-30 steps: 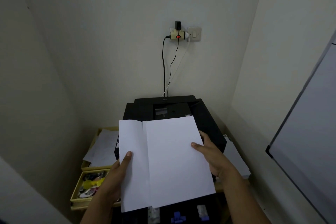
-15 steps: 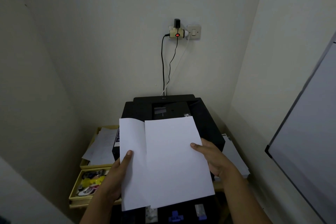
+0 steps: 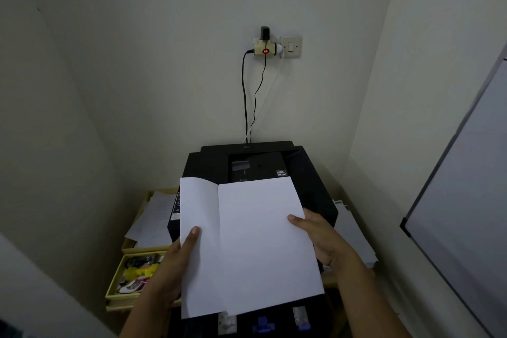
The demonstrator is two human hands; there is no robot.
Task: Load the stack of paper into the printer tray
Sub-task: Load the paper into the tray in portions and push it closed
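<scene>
— Two hands on the stack of paper [image 3: 263,244]?
— Yes. The left hand [image 3: 171,269] grips its left edge, thumb lying on top of the sheet; the right hand [image 3: 323,241] clasps the right edge, thumb tip on the upper face, fingers underneath.
— Where does the stack sit?
— Held in the air between the two grips, above the front of the black printer [image 3: 255,170]. It is fanned: one sheet sticks out leftward under the top pile.
— Anything beside the printer?
— Yellow drawers [image 3: 120,280] of small items at left, loose sheets [image 3: 153,217] above them.
</scene>
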